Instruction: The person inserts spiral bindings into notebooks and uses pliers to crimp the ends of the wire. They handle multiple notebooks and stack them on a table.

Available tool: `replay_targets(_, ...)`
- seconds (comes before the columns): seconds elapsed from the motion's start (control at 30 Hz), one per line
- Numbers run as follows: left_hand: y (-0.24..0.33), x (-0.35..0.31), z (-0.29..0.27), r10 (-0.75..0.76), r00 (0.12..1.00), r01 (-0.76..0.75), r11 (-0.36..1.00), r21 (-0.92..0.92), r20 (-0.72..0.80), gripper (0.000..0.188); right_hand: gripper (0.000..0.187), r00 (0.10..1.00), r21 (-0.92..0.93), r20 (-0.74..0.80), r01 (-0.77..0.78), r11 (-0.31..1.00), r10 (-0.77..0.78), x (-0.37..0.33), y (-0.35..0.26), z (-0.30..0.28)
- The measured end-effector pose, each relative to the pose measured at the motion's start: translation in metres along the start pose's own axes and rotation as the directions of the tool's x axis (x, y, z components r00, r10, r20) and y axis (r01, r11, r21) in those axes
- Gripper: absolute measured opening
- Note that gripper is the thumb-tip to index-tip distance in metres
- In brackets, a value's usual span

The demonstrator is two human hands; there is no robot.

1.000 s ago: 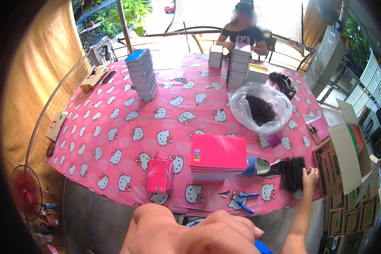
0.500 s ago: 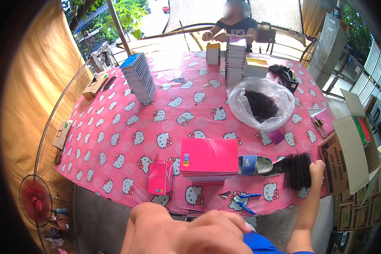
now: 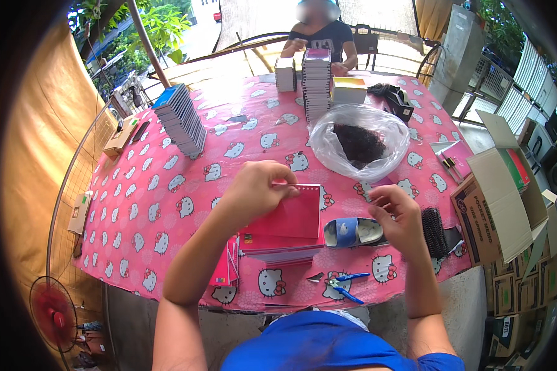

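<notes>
My left hand [image 3: 254, 193] pinches the top edge of a pink notebook [image 3: 300, 213], close to its row of punched holes. That notebook is tilted up above a stack of pink notebooks [image 3: 281, 252]. Right of the stack my right hand [image 3: 397, 213] is raised, its thumb and fingers closed in a pinch; what they hold, if anything, is too small to make out. Below that hand lies a blue slipper [image 3: 346, 232]. Black spiral coils [image 3: 435, 232] lie in a pile to its right. Blue-handled pliers [image 3: 346, 288] rest near the front edge.
Smaller pink notebooks [image 3: 224, 267] lie left of the stack. A plastic bag [image 3: 325, 145] of black coils stands farther back. Tall notebook stacks [image 3: 316, 89] [image 3: 181, 120] rise beyond. An open carton [image 3: 492, 210] is at the right. Across the table sits a person [image 3: 322, 37].
My left hand has moved forward from the near edge and now lifts a notebook off the stack. My right hand has left the coil pile, moving left and up. The view has shifted.
</notes>
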State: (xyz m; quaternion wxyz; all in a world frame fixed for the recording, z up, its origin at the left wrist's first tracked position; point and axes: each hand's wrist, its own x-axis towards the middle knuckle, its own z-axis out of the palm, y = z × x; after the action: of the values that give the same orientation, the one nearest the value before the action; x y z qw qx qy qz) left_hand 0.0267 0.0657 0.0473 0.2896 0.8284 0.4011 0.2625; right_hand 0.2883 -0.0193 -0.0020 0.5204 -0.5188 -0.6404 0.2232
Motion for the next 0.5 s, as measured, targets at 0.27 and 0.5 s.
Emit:
replay_targets(0.27, 0.042, -0.045, 0.011, 0.283, 0.903, -0.245, 0.957, 0.154, -0.324, 0.012, 0.018, 0.957, 0.017, 0.106, 0.269, 0.963, -0.269, 0.015, -0.045, 0.016)
replay_targets(0.5, 0.043, -0.043, 0.015, 0.267, 0.897, -0.206, 0.958, 0.201, -0.354, 0.016, 0.013, 0.918, 0.105, 0.321, 0.211, 0.972, -0.234, 0.029, -0.057, 0.011)
